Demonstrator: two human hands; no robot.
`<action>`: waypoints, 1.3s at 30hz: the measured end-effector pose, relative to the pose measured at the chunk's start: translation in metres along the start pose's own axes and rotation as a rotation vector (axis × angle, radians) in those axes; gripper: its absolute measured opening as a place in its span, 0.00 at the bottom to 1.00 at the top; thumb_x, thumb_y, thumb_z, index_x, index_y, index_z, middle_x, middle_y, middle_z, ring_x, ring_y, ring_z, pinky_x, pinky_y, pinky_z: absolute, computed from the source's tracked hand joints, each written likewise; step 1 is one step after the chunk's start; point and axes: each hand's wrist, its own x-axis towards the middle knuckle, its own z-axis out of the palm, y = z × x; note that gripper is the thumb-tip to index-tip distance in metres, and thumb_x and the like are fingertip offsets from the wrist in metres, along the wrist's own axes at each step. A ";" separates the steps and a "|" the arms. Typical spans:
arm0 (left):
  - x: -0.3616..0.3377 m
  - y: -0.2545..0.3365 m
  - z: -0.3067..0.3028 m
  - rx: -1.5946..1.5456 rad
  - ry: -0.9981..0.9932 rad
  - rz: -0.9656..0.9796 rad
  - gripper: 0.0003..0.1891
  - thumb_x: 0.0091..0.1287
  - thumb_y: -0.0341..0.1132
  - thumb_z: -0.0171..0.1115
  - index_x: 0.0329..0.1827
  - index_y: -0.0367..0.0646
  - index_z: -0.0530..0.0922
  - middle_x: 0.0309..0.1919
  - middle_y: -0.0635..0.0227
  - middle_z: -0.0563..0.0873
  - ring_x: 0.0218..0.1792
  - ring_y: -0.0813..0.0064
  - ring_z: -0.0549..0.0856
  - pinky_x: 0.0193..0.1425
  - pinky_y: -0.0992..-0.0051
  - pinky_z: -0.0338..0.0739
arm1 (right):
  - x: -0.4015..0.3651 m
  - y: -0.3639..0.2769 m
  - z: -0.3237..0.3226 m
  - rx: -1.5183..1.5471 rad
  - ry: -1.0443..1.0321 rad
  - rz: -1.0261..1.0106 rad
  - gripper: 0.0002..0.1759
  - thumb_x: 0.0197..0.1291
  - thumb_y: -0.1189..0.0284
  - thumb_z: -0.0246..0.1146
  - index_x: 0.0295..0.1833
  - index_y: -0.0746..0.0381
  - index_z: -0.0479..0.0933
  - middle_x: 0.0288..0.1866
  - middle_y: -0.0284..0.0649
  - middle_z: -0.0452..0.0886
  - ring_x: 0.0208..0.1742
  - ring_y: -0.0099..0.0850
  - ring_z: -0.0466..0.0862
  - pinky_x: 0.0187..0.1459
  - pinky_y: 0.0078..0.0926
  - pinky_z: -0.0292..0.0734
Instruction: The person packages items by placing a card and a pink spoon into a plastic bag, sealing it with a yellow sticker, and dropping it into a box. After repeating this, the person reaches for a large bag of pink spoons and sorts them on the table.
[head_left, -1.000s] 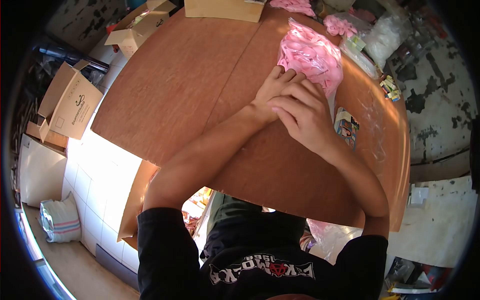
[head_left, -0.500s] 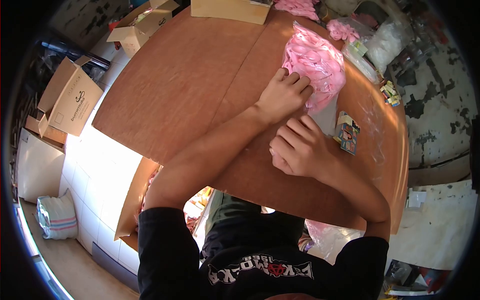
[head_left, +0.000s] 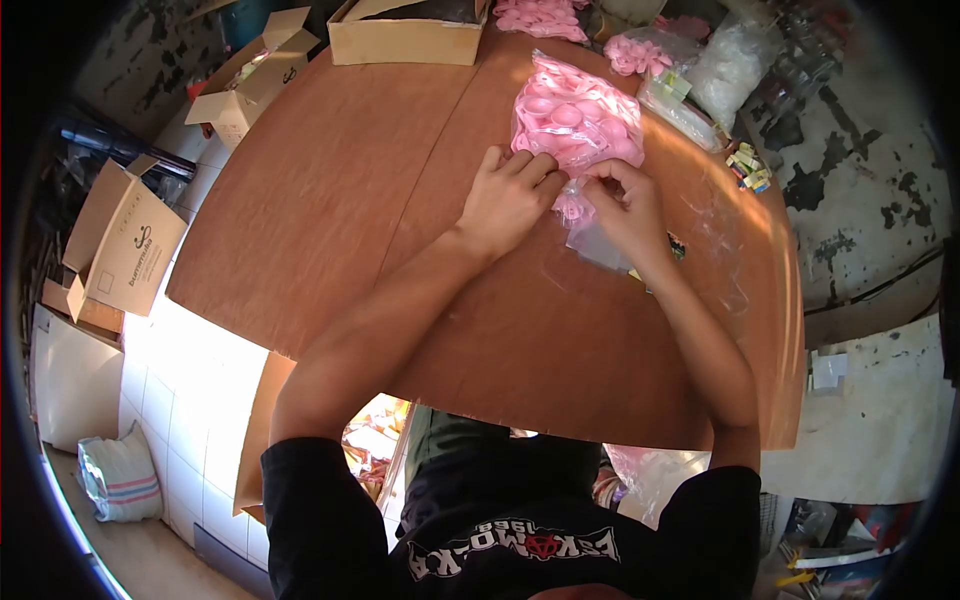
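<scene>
A clear plastic bag (head_left: 578, 112) packed with pink, rounded plastic pieces that look like spoons lies on the brown table (head_left: 320, 190). My left hand (head_left: 512, 197) is closed, its curled fingers gripping the near left part of the bag. With thumb and fingertips, my right hand (head_left: 630, 205) pinches the gathered plastic on the near right side. Between both hands the bag narrows, and its loose, see-through end (head_left: 597, 248) spreads toward me. A small printed card pack (head_left: 678, 246) is mostly hidden behind my right wrist.
An open carton (head_left: 405, 40) stands at the table's far edge. More pink pieces (head_left: 540, 18), a bag of clear plastic (head_left: 735, 70) and small yellow packs (head_left: 748, 168) line the far right. Cartons (head_left: 135, 240) and a white sack (head_left: 120, 475) sit on the floor at left.
My right hand has moved forward from near my body to the bag and now pinches its near end. The bag's neck is gathered between my hands. The camera view has shifted slightly.
</scene>
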 end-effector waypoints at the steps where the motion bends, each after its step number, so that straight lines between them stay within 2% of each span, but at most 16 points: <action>1: 0.000 0.000 0.001 0.003 0.003 0.001 0.10 0.54 0.33 0.66 0.40 0.48 0.83 0.39 0.74 0.81 0.41 0.75 0.80 0.52 0.68 0.66 | 0.001 0.010 0.000 0.000 0.001 -0.004 0.10 0.57 0.76 0.64 0.44 0.65 0.78 0.34 0.41 0.81 0.37 0.29 0.82 0.35 0.28 0.75; 3: 0.000 -0.001 0.003 -0.051 -0.021 -0.069 0.08 0.54 0.33 0.67 0.37 0.47 0.81 0.40 0.73 0.81 0.41 0.73 0.81 0.52 0.67 0.66 | 0.004 0.028 -0.004 0.601 0.093 0.264 0.09 0.59 0.75 0.63 0.45 0.65 0.77 0.34 0.37 0.79 0.36 0.24 0.81 0.34 0.26 0.74; 4: 0.000 -0.001 0.002 -0.049 -0.021 -0.068 0.08 0.54 0.33 0.67 0.37 0.47 0.81 0.40 0.73 0.81 0.41 0.73 0.81 0.52 0.67 0.66 | 0.003 0.020 -0.007 0.602 0.093 0.262 0.09 0.59 0.75 0.63 0.45 0.65 0.77 0.34 0.37 0.79 0.36 0.24 0.81 0.34 0.26 0.74; 6: 0.002 0.002 -0.001 -0.115 -0.005 -0.089 0.08 0.54 0.32 0.68 0.36 0.46 0.80 0.40 0.72 0.81 0.42 0.71 0.81 0.52 0.66 0.66 | -0.006 -0.005 -0.015 -0.161 0.018 -0.240 0.11 0.59 0.72 0.66 0.44 0.64 0.75 0.37 0.38 0.78 0.36 0.30 0.82 0.34 0.30 0.76; 7: 0.003 0.003 -0.003 -0.119 -0.008 -0.085 0.08 0.54 0.32 0.68 0.36 0.46 0.80 0.40 0.72 0.81 0.42 0.71 0.81 0.52 0.66 0.66 | -0.011 -0.009 -0.013 -0.162 0.022 -0.235 0.11 0.59 0.72 0.66 0.44 0.64 0.75 0.37 0.38 0.78 0.36 0.30 0.82 0.34 0.30 0.76; 9: 0.008 0.003 -0.007 -0.156 0.074 -0.034 0.09 0.55 0.31 0.67 0.39 0.45 0.80 0.39 0.70 0.80 0.42 0.69 0.81 0.51 0.67 0.66 | -0.014 -0.015 -0.009 -0.554 0.075 -0.448 0.12 0.57 0.69 0.68 0.42 0.63 0.76 0.41 0.39 0.76 0.37 0.38 0.82 0.36 0.36 0.78; 10: 0.008 0.004 -0.007 -0.164 0.074 -0.025 0.09 0.55 0.31 0.67 0.39 0.45 0.80 0.39 0.70 0.80 0.42 0.69 0.81 0.51 0.67 0.66 | -0.014 -0.009 -0.008 -0.556 0.071 -0.464 0.14 0.53 0.68 0.70 0.39 0.64 0.75 0.41 0.40 0.75 0.37 0.44 0.81 0.37 0.42 0.79; 14: 0.006 -0.001 -0.004 -0.179 0.070 -0.147 0.10 0.56 0.29 0.66 0.40 0.43 0.78 0.38 0.66 0.81 0.41 0.64 0.81 0.50 0.65 0.67 | -0.012 0.006 -0.015 -0.590 0.138 -0.494 0.12 0.51 0.72 0.70 0.36 0.65 0.75 0.39 0.42 0.76 0.36 0.43 0.81 0.36 0.41 0.78; 20: 0.005 -0.002 -0.007 -0.322 0.076 -0.322 0.11 0.54 0.30 0.64 0.39 0.41 0.76 0.34 0.60 0.80 0.37 0.60 0.81 0.44 0.61 0.69 | -0.023 -0.011 -0.042 -0.322 0.228 -0.103 0.07 0.48 0.79 0.62 0.35 0.67 0.74 0.35 0.45 0.75 0.32 0.42 0.80 0.34 0.37 0.75; 23: 0.004 0.000 -0.003 -0.467 0.129 -0.392 0.11 0.53 0.28 0.63 0.39 0.39 0.75 0.30 0.58 0.80 0.31 0.59 0.81 0.40 0.61 0.72 | -0.024 -0.013 -0.045 -0.332 0.284 -0.184 0.07 0.47 0.80 0.62 0.34 0.66 0.74 0.37 0.46 0.76 0.36 0.43 0.80 0.36 0.36 0.75; 25: 0.004 0.002 -0.003 -0.567 0.140 -0.464 0.10 0.53 0.27 0.62 0.38 0.38 0.75 0.28 0.57 0.79 0.27 0.59 0.80 0.38 0.62 0.73 | -0.024 -0.015 -0.039 -0.310 0.259 -0.480 0.11 0.47 0.77 0.64 0.39 0.65 0.76 0.41 0.46 0.76 0.43 0.44 0.79 0.43 0.38 0.75; 27: 0.008 0.005 -0.004 -0.610 0.245 -0.459 0.09 0.54 0.24 0.62 0.38 0.37 0.75 0.28 0.57 0.79 0.24 0.61 0.80 0.34 0.66 0.75 | -0.030 -0.027 -0.033 -0.329 0.194 -0.525 0.15 0.47 0.75 0.65 0.44 0.64 0.76 0.44 0.46 0.77 0.46 0.44 0.78 0.46 0.39 0.74; 30: 0.013 0.001 -0.003 -0.516 0.322 -0.252 0.09 0.56 0.23 0.63 0.39 0.37 0.75 0.29 0.56 0.80 0.25 0.62 0.81 0.32 0.69 0.76 | -0.024 -0.039 -0.022 -0.455 0.196 -0.530 0.22 0.48 0.72 0.67 0.52 0.62 0.76 0.48 0.45 0.77 0.50 0.44 0.77 0.51 0.42 0.73; 34: 0.016 0.006 -0.012 -0.573 0.231 -0.402 0.10 0.57 0.22 0.63 0.41 0.37 0.76 0.30 0.57 0.80 0.28 0.62 0.82 0.33 0.68 0.77 | -0.013 -0.032 -0.033 -0.642 0.166 -0.305 0.22 0.49 0.73 0.66 0.53 0.61 0.75 0.45 0.46 0.80 0.47 0.46 0.81 0.44 0.45 0.77; 37: 0.028 0.002 -0.032 -0.459 0.003 -0.338 0.11 0.57 0.22 0.64 0.42 0.37 0.76 0.34 0.57 0.81 0.32 0.61 0.84 0.35 0.64 0.80 | -0.014 -0.034 -0.048 -0.734 0.133 -0.227 0.18 0.50 0.73 0.65 0.49 0.62 0.76 0.41 0.46 0.82 0.40 0.49 0.84 0.39 0.47 0.79; 39: 0.039 0.008 -0.051 -0.195 -0.181 -0.142 0.11 0.56 0.22 0.64 0.42 0.37 0.76 0.38 0.54 0.81 0.36 0.57 0.86 0.38 0.61 0.81 | -0.017 -0.044 -0.056 -0.812 0.163 -0.236 0.16 0.49 0.73 0.65 0.46 0.62 0.77 0.40 0.47 0.82 0.37 0.50 0.85 0.37 0.47 0.80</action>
